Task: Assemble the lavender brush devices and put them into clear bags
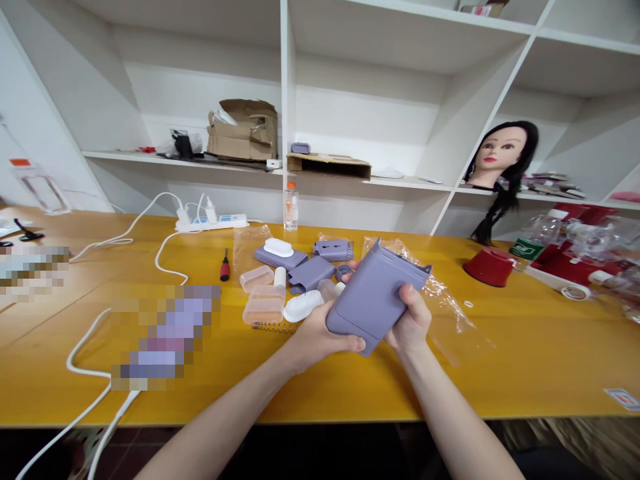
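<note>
Well, left hand (320,331) and right hand (410,321) curled closed around a lilac plastic casing (375,300), green bottle label (527,249) unreadable.

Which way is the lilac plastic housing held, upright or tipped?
Tipped: the lilac plastic housing slants diagonally, its upper end rightward, between the left hand and right hand.

On the worktop (525,360), a power strip (210,223) lay at ten o'clock from the casing (373,300), with a screwdriver (225,265) just before it at nine. A mannequin head (500,157) stood on a shelf (590,133) at two o'clock.
</note>
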Available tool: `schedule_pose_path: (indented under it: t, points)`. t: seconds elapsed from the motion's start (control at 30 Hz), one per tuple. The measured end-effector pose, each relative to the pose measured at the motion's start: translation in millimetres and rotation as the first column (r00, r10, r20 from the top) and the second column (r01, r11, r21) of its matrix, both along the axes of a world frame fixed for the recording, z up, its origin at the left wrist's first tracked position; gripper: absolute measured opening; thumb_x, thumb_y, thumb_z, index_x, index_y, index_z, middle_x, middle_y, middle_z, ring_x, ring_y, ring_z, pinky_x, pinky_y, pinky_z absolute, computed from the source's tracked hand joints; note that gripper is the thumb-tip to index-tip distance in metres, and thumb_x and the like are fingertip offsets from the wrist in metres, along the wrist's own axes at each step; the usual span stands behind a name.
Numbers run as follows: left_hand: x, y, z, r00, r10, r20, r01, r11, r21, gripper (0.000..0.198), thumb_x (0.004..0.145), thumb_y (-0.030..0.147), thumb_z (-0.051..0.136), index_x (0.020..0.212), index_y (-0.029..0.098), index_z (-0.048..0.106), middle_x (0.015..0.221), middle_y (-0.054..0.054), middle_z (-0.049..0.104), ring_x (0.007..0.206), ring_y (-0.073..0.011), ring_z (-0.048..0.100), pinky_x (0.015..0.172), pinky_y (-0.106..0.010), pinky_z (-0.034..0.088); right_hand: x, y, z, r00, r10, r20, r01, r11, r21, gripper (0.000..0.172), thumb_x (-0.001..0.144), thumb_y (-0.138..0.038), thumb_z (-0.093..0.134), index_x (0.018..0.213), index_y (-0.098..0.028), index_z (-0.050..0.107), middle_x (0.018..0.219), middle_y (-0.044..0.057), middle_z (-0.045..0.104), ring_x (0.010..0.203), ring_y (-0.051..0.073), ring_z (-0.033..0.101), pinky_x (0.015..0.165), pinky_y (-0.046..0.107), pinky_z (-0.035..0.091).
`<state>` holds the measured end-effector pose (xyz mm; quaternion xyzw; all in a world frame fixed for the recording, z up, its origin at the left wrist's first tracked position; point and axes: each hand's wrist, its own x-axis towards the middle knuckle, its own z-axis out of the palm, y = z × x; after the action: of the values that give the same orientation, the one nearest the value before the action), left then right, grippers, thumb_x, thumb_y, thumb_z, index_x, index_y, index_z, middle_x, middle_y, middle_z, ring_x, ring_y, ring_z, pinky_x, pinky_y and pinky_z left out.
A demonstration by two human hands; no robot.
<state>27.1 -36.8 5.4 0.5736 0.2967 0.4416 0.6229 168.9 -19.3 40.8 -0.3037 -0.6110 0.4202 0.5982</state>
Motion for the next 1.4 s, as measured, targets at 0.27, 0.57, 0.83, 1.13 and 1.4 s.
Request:
schedule_pose_path:
  t: [0.27, 0.57, 0.83, 1.13, 1.4]
  points:
    - [-5.2, 0.0, 3.4, 0.997, 0.052, -0.057, -0.049, 0.997, 0.060, 0.036, 0.051, 0.023, 0.078, 0.083, 0.015, 0.061, 0.071, 0.000, 0.062, 0.063, -0.0143, 0.056, 0.059, -0.026, 0.044, -6.5, -5.2, 12.3, 0.967, 0.225, -0.116, -0.234, 0.969, -0.071, 0.054, 0.068, -0.048, 0.049, 0.113, -0.019, 0.054, 0.113, 0.014, 0.061, 0.094, 0.033, 0.062, 0.071, 0.048, 0.053]
    - [-15.6, 4.4, 0.1, 1.000, 0.014, 0.017, -0.014, 1.000, 0.008, 0.042, 0.049, 0.027, 0.080, 0.086, 0.015, 0.062, 0.069, -0.002, 0.063, 0.057, -0.0140, 0.056, 0.053, -0.026, 0.044, -17.5, -5.3, 25.0, 0.974, 0.225, -0.039, -0.227, 0.971, -0.072, 0.052, 0.061, -0.051, 0.053, 0.102, -0.019, 0.058, 0.106, 0.014, 0.063, 0.095, 0.035, 0.060, 0.074, 0.049, 0.052]
    - [-4.4, -1.9, 2.4, 0.991, 0.132, 0.008, -0.132, 0.990, 0.038, 0.041, 0.050, 0.027, 0.079, 0.086, 0.014, 0.063, 0.073, -0.003, 0.065, 0.064, -0.0162, 0.058, 0.059, -0.027, 0.045, -15.1, -5.1, 27.8, 0.984, 0.155, -0.093, -0.161, 0.985, -0.058, 0.037, 0.061, -0.037, 0.055, 0.092, -0.019, 0.065, 0.095, 0.010, 0.068, 0.083, 0.031, 0.064, 0.072, 0.049, 0.053]
    - [-9.7, 3.9, -5.6, 0.999, 0.047, -0.024, -0.047, 0.999, -0.006, 0.038, 0.051, 0.029, 0.078, 0.083, 0.014, 0.063, 0.064, -0.001, 0.061, 0.053, -0.0116, 0.050, 0.049, -0.024, 0.038, -10.4, -0.3, 23.8, 0.968, 0.222, -0.120, -0.232, 0.970, -0.077, 0.035, 0.067, -0.033, 0.054, 0.099, -0.019, 0.063, 0.100, 0.009, 0.068, 0.086, 0.030, 0.065, 0.074, 0.047, 0.054]
    - [-3.3, 1.1, -12.1, 0.992, 0.125, 0.005, -0.125, 0.992, -0.034, 0.035, 0.052, 0.030, 0.078, 0.078, 0.014, 0.059, 0.060, 0.002, 0.055, 0.048, -0.0071, 0.042, 0.045, -0.021, 0.032, -10.1, 6.9, 28.1, 0.978, 0.207, -0.038, -0.209, 0.972, -0.103, 0.036, 0.067, -0.034, 0.057, 0.099, -0.018, 0.062, 0.095, 0.010, 0.069, 0.078, 0.029, 0.066, 0.067, 0.046, 0.055]
